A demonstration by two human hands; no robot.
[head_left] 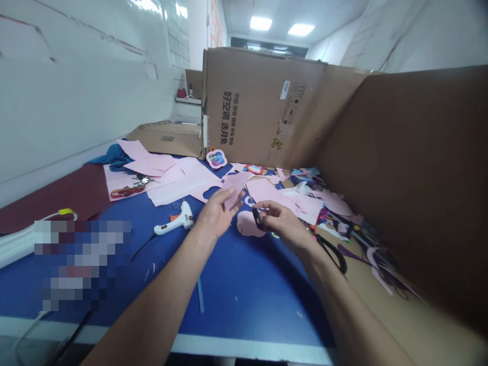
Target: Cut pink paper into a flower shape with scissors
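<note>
On the worktop (251, 284), one flower (249, 225) looks done; left hand (216, 212) fingers pinch paper (235, 184), right hand (285, 223) fingers grip scissors (257, 218); cutting seems unfinished.

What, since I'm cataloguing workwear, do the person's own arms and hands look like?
The ungloved left hand and ungloved right hand join bare forearms that look wider toward the picture's lower edge. No sleeve or watch shows on either arm.
</note>
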